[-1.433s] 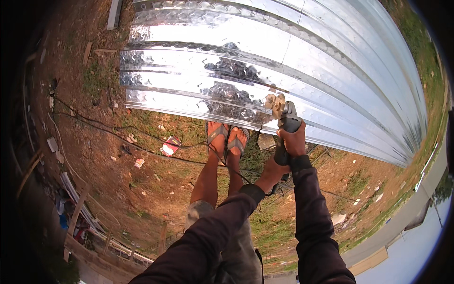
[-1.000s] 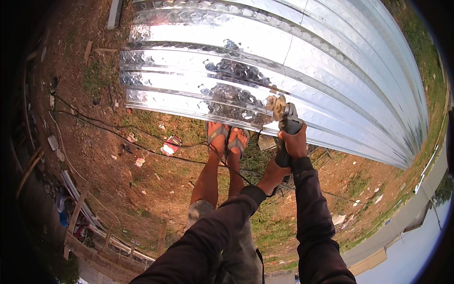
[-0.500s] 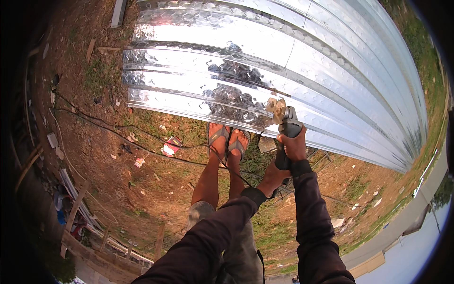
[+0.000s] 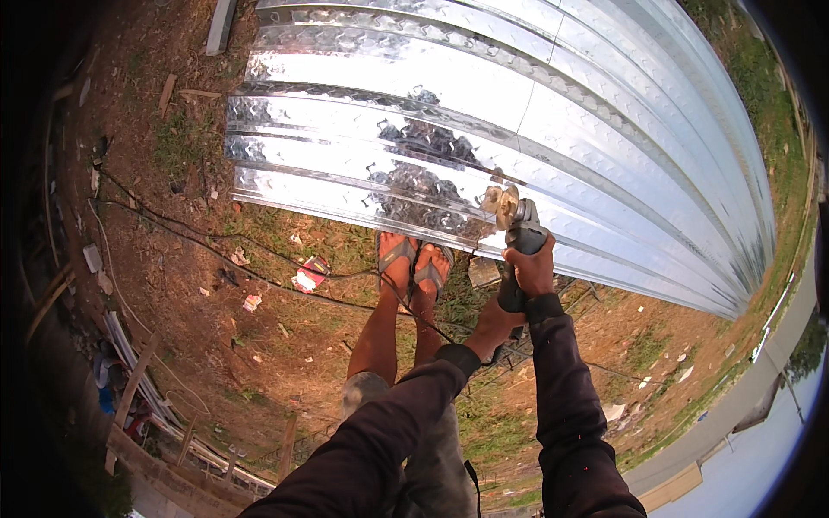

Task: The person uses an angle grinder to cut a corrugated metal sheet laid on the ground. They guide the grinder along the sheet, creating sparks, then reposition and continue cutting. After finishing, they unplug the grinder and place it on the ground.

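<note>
Both my hands are closed round an angle grinder (image 4: 527,235) with a dark body. My right hand (image 4: 535,266) grips it just behind the metal head. Lower down, my left hand (image 4: 495,328) wraps the rear of the body. The grinder's guard and disc side (image 4: 501,204) is over the near edge of a shiny ribbed metal sheet (image 4: 345,148); whether the disc touches the metal I cannot tell. A thin dark line (image 4: 525,110) crosses the sheet's ribs beyond the grinder. Dark reflections lie on the metal left of the tool.
My sandalled feet (image 4: 413,259) stand close to the sheet's near edge. A dark cable (image 4: 259,266) runs over the ground at left toward my legs. A red-and-white packet (image 4: 311,273) lies on the grass, and wooden boards (image 4: 136,390) stand at lower left.
The grinder, with both hands on it, sits slightly lower and to the left in the picture. The view has shifted a little; both grips are the same.
</note>
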{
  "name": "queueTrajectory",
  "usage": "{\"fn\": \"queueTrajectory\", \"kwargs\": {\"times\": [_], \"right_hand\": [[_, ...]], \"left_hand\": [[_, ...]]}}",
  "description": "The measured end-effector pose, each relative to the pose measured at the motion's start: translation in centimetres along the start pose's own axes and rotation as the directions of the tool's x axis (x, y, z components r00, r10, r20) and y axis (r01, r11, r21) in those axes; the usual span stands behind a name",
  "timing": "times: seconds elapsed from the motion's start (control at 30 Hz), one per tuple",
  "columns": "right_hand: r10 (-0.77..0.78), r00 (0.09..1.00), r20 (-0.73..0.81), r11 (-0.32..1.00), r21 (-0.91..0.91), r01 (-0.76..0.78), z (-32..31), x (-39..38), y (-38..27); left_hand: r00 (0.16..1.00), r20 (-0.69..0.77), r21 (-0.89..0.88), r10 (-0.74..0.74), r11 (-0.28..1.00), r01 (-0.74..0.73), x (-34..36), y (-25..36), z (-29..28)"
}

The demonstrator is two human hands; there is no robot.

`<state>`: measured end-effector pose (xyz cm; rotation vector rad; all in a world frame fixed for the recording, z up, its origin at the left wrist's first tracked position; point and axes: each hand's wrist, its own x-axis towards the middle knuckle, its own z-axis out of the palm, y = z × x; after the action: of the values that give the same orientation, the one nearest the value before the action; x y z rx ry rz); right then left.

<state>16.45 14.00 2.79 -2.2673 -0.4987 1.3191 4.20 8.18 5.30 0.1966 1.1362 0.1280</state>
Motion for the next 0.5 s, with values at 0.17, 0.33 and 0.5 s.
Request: {"fn": "queueTrajectory", "kwargs": {"times": [0.17,0.33,0.5], "right_hand": [[0.012,1.000,-0.012,1.000,0.000,-0.012,-0.2,0.3,0.2],[-0.015,1.000,-0.005,1.000,0.019,0.015,0.1,0.7,1.0],[0.022,1.000,-0.011,1.000,-0.009,-0.022,-0.1,1.1,1.6]], "left_hand": [[1.000,-0.006,-0.016,0.031,0.999,-0.031,-0.4,1.0,0.5],[0.998,-0.028,-0.047,0.056,0.997,-0.057,-0.1,0.3,0.4],[0.999,-0.025,-0.022,0.021,1.000,-0.021,-0.1,0.7,0.5]]}}
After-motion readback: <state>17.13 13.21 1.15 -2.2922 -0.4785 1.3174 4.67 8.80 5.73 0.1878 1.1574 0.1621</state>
